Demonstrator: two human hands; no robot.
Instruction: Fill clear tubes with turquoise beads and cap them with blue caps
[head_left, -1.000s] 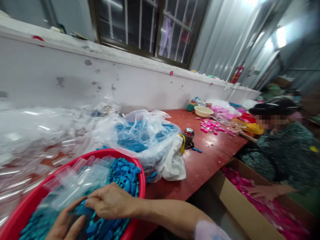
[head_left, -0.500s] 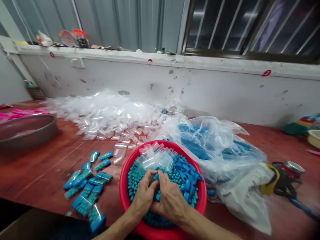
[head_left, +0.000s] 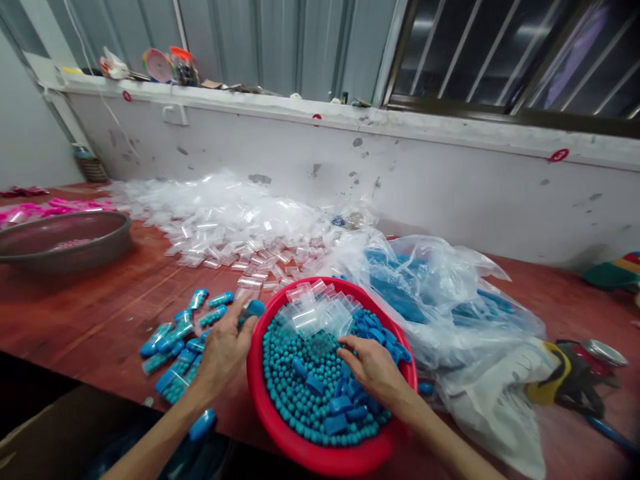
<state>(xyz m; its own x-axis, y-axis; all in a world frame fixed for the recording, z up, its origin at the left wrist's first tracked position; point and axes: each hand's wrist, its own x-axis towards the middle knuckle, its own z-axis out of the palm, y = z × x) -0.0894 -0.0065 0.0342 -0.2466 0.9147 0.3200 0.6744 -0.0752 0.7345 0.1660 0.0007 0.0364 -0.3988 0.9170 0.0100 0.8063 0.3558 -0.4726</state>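
Note:
A red basin (head_left: 256, 393) in front of me holds teal beads (head_left: 300, 393), blue plastic pieces (head_left: 336, 421) and a heap of small clear bags (head_left: 316, 313). My right hand (head_left: 373, 368) rests inside the basin on the beads, with its fingers curled down just below the clear bags. What they hold, if anything, is hidden. My left hand (head_left: 224, 348) is just outside the basin's left rim, over a pile of filled blue packets (head_left: 173, 337). Its fingers are closed on one blue packet (head_left: 254, 308).
A large heap of empty clear bags (head_left: 225, 220) lies toward the wall. A big plastic bag of blue parts (head_left: 435, 297) and a white bag (head_left: 493, 403) lie on the right, with a can (head_left: 605, 352) beyond them. A grey metal bowl (head_left: 65, 241) and pink packets (head_left: 45, 210) lie far left.
My hands were together in the middle of the basin. The left hand has now moved out over the left rim with a blue packet, while the right hand stays in the beads.

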